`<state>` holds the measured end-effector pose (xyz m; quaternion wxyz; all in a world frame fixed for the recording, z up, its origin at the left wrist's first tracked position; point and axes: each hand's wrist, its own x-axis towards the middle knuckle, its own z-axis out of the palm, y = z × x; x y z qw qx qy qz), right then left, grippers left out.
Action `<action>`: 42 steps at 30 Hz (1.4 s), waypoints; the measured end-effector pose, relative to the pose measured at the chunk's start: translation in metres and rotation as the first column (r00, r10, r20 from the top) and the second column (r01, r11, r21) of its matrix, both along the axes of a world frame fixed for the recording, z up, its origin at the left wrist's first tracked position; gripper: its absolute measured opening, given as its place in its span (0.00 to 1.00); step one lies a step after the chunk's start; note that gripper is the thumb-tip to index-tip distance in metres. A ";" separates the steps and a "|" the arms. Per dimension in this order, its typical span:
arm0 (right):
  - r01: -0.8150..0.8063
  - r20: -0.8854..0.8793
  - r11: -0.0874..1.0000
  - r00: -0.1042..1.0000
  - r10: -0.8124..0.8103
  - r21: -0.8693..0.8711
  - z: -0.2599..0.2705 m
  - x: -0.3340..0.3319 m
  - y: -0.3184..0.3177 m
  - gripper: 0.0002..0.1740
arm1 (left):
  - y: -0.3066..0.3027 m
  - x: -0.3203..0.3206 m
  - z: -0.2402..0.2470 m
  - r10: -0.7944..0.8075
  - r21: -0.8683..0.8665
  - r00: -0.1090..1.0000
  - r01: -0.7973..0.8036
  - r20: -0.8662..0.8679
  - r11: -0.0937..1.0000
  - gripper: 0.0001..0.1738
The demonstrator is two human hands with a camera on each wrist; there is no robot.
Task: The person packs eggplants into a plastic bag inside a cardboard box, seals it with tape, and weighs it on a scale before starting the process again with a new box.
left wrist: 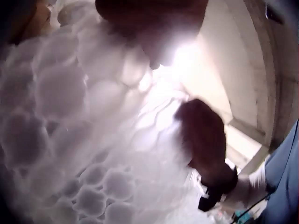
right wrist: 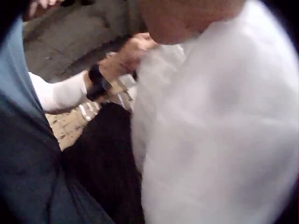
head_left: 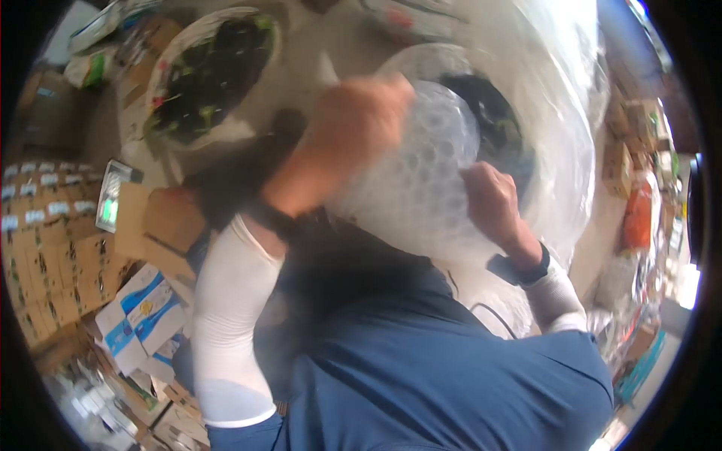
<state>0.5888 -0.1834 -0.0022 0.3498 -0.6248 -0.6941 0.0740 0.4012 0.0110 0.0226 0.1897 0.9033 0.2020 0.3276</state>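
A clear sheet of bubble wrap (head_left: pixel 425 177) with large round bubbles spreads in front of the person's lap. The left hand (head_left: pixel 353 124), motion-blurred, has its fingers curled on the wrap's upper left side. Lower and to the right, the right hand (head_left: pixel 492 199) pinches the sheet in a fist. In the left wrist view the bubble wrap (left wrist: pixel 60 102) fills the left side, with the right hand (left wrist: pixel 201 133) at its edge. The right wrist view shows the wrap (right wrist: pixel 224 126) as a blurred white expanse, the left hand (right wrist: pixel 135 49) gripping its far edge.
Clear plastic (head_left: pixel 556 150) rises around the wrap, a dark patch behind it. An oval white-rimmed container (head_left: pixel 274 45) with dark and green contents lies upper left. Stacked cartons (head_left: pixel 56 263), an open cardboard box (head_left: pixel 169 218) and a blue-white box (head_left: pixel 143 312) stand left; more boxes (head_left: pixel 643 124) right.
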 end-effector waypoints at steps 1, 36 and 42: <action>-0.015 0.117 0.991 0.993 0.030 -0.131 -0.037 0.025 -0.011 0.06 | 0.036 -0.023 0.006 0.147 0.029 0.986 -0.150 0.079 0.988 0.10; -0.608 -0.339 0.714 0.792 0.508 -0.348 0.103 -0.293 0.180 0.28 | -0.090 -0.262 0.042 0.672 -0.447 0.732 -0.567 0.111 0.692 0.51; -0.856 -0.734 0.487 0.442 0.516 -0.174 0.093 -0.307 0.171 0.43 | -0.098 -0.273 0.031 0.528 -0.221 0.839 -0.494 0.131 0.841 0.53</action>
